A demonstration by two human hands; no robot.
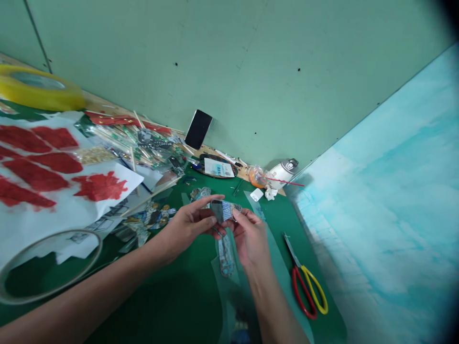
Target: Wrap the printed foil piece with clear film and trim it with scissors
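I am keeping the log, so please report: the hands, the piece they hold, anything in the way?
Left hand, right hand: both pinching small patterned piece. Piece above green tabletop, partly covered. Scissors lying to the right, apart from both hands.

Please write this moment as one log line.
left hand: pinches patterned piece | right hand: pinches same piece | scissors: on green table

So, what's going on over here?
A person is holding a small patterned piece in the fingertips of the left hand and right hand, above a green work surface. A longer patterned strip lies beneath. Scissors lie off to the right, out of the hands, and red-painted paper is spread on the left.
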